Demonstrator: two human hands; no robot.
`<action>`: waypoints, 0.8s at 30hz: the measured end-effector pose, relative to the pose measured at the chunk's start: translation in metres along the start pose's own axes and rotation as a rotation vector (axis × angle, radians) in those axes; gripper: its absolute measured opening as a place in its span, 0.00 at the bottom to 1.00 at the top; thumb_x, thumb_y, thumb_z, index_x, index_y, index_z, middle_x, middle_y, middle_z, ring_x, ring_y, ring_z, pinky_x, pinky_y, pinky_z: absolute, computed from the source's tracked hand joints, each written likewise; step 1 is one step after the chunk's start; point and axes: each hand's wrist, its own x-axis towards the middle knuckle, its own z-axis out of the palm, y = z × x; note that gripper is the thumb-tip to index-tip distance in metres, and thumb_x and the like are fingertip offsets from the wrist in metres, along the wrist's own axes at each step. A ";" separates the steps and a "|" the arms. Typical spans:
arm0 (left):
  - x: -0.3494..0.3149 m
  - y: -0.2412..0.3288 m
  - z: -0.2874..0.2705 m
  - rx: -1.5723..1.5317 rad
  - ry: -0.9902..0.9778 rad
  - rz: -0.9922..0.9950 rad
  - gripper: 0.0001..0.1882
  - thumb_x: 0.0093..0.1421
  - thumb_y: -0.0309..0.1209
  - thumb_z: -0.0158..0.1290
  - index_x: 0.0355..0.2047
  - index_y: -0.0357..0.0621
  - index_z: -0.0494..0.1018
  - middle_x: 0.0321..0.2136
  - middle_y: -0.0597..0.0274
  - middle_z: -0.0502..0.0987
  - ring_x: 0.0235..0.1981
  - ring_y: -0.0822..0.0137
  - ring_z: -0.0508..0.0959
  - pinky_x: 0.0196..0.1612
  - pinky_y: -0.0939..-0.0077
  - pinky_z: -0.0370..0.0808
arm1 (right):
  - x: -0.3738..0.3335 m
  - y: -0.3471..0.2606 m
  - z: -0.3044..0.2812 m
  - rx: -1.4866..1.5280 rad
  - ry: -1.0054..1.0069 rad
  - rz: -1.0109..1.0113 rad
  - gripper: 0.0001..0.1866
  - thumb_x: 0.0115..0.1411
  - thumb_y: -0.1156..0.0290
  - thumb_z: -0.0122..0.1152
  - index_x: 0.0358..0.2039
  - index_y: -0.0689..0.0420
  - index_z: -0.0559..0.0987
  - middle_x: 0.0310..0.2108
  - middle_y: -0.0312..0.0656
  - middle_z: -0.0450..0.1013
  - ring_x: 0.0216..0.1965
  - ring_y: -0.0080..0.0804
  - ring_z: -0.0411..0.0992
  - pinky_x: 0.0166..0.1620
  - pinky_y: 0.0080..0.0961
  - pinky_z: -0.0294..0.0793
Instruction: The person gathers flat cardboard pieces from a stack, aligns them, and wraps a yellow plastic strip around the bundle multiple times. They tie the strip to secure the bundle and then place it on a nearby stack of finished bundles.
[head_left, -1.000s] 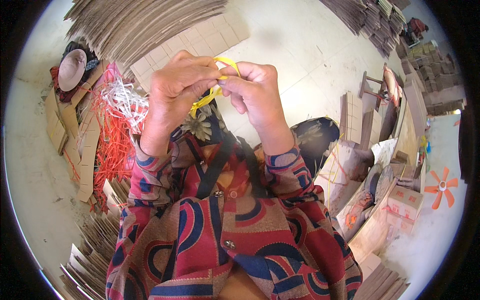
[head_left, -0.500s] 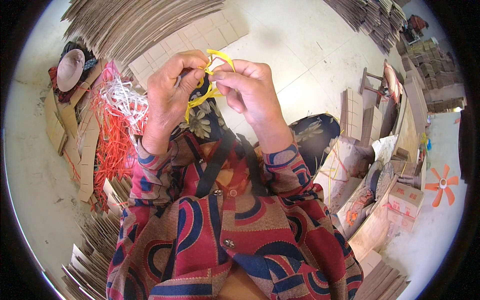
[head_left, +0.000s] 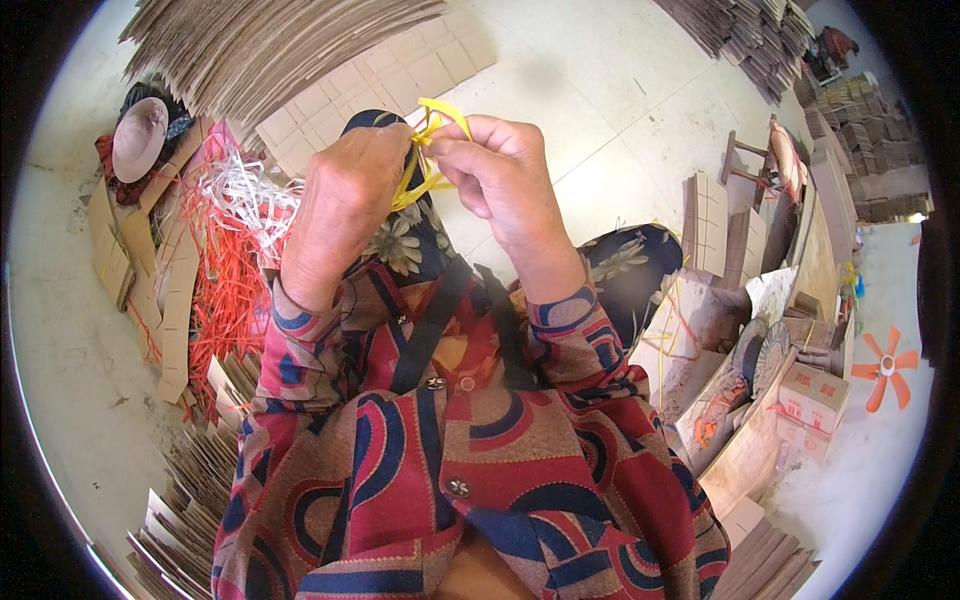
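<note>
A narrow yellow plastic strap [head_left: 443,106] is bent into loops and crossed over itself between my two hands, above my knees. My right hand [head_left: 505,180] pinches it between thumb and curled forefinger, and one loop arches up over these fingertips. On the other side my left hand [head_left: 347,205] is closed, its back turned up and its fingertips at the crossing of the strap, mostly hidden behind the knuckles. A lower loop of the strap hangs between the hands, in front of my dark flowered trouser leg [head_left: 405,245].
To the left lies a heap of red strips [head_left: 225,320] with white strips [head_left: 245,200] on top, and a pale hat [head_left: 140,140]. Stacked cardboard [head_left: 270,50] stands ahead. On the right are cardboard boxes [head_left: 810,400], an orange fan [head_left: 885,369] and a wooden stool [head_left: 745,160].
My left hand has rolled over, so its back now faces up and its thumb is hidden. The strap end that hung below it no longer shows. My right hand is nearly still.
</note>
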 end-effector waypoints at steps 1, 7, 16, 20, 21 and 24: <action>0.000 -0.001 0.002 0.041 0.001 0.025 0.04 0.45 0.23 0.50 0.23 0.41 0.66 0.20 0.56 0.65 0.23 0.57 0.70 0.23 0.65 0.68 | 0.000 0.001 -0.001 -0.003 -0.011 -0.002 0.06 0.54 0.77 0.52 0.28 0.66 0.76 0.15 0.31 0.64 0.10 0.09 0.51 0.12 0.09 0.45; -0.019 -0.073 0.014 0.307 0.363 -0.119 0.04 0.43 0.23 0.50 0.18 0.45 0.67 0.20 0.59 0.68 0.20 0.60 0.70 0.21 0.67 0.66 | -0.019 -0.007 -0.010 0.125 0.076 0.094 0.08 0.50 0.76 0.53 0.28 0.67 0.75 0.13 0.30 0.61 0.10 0.11 0.52 0.12 0.11 0.46; -0.087 -0.179 -0.039 0.158 0.456 -0.786 0.10 0.57 0.29 0.47 0.31 0.38 0.77 0.26 0.52 0.79 0.26 0.55 0.79 0.30 0.62 0.73 | -0.013 -0.017 -0.074 0.535 0.090 -0.068 0.05 0.60 0.73 0.50 0.34 0.61 0.73 0.17 0.36 0.68 0.07 0.15 0.53 0.12 0.12 0.52; -0.074 -0.156 -0.017 -0.903 0.832 -0.829 0.13 0.61 0.26 0.42 0.38 0.25 0.71 0.40 0.43 0.74 0.39 0.52 0.76 0.44 0.60 0.73 | 0.000 -0.023 -0.098 0.497 0.163 -0.200 0.05 0.61 0.72 0.49 0.33 0.58 0.73 0.22 0.40 0.72 0.09 0.14 0.55 0.12 0.12 0.54; -0.072 -0.153 -0.021 -1.166 0.966 -0.794 0.15 0.62 0.26 0.40 0.41 0.22 0.68 0.44 0.41 0.72 0.43 0.51 0.75 0.49 0.59 0.72 | 0.004 -0.026 -0.111 0.478 0.204 -0.212 0.05 0.61 0.72 0.49 0.33 0.58 0.73 0.23 0.41 0.73 0.09 0.14 0.55 0.12 0.13 0.54; -0.097 -0.178 -0.059 -1.409 1.088 -0.830 0.21 0.65 0.24 0.30 0.54 0.19 0.53 0.58 0.39 0.56 0.61 0.53 0.56 0.66 0.59 0.50 | 0.010 -0.032 -0.156 0.458 0.282 -0.243 0.05 0.61 0.72 0.49 0.32 0.58 0.74 0.25 0.43 0.75 0.09 0.15 0.55 0.12 0.13 0.54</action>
